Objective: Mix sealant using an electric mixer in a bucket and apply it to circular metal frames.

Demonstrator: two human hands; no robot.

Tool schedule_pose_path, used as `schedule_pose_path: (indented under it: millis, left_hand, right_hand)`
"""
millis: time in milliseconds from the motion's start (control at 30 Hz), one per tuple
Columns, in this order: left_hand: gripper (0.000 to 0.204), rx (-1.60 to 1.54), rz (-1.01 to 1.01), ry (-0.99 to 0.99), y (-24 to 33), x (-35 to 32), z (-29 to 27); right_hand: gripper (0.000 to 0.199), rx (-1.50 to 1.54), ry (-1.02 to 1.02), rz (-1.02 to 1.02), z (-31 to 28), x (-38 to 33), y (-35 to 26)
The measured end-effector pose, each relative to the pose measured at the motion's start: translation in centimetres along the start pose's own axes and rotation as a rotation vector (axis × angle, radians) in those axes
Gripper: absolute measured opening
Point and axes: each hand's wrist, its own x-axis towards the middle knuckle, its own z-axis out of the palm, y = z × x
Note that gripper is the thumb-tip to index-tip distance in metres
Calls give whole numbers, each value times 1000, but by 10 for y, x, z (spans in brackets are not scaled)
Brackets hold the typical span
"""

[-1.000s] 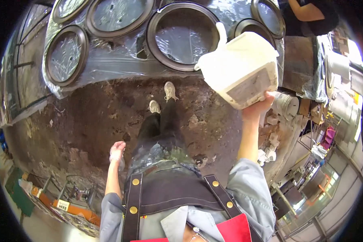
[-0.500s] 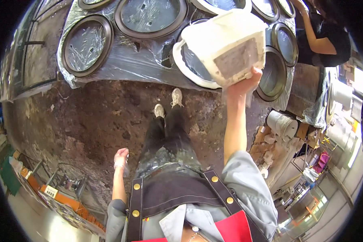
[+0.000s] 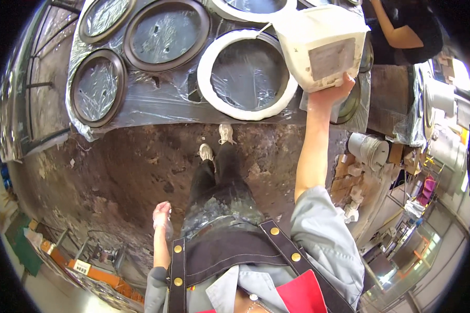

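Observation:
My right hand [image 3: 330, 95], in a thin clear glove, grips a white plastic jug [image 3: 303, 62] by its underside. The jug is tilted, its spout to the left, above the right edge of a round frame [image 3: 210, 87] coated in thick white. A thin white strand [image 3: 264, 28] runs from the spout to the frame's far rim. Inside the frame is a grey, plastic-covered middle. My left hand [image 3: 162, 213] hangs low beside my left thigh, its fingers loosely curled and apparently holding nothing, with clear plastic about the wrist.
Several dark round frames [image 3: 121, 88] lie on a plastic-covered table [image 3: 156, 112]; another white-coated ring [image 3: 222, 11] lies at the far side. A person's arm [image 3: 402, 39] is at the far right. White buckets [image 3: 368, 149] and cardboard [image 3: 344, 168] stand on the floor to the right.
The jug and my right hand have moved right along the near white frame, uncovering it. White now covers its far-left rim, where a dark part showed before. My left hand still hangs low.

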Motion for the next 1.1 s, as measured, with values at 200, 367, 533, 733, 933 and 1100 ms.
schedule_pose_path:
  millis: [200, 367, 533, 733, 933, 1100]
  left_hand:
    - [24, 85, 46, -21, 21, 2, 11]
    - [24, 176, 40, -50, 44, 5, 26]
    - [26, 235, 70, -105, 74, 5, 52]
    - [26, 309, 70, -119, 112, 1, 83]
    - [24, 370, 83, -127, 141, 2, 103]
    - [22, 393, 78, -183, 161, 4, 121]
  right_hand:
    - [63, -53, 169, 25, -44, -6, -42]
    - [63, 18, 203, -19, -77, 0, -76]
    - [64, 6, 231, -89, -101, 29, -104]
    - [72, 101, 116, -175, -140, 76, -126]
    - [73, 127, 231, -201, -177, 93, -154]
    - [68, 89, 317, -245, -213, 75, -179]
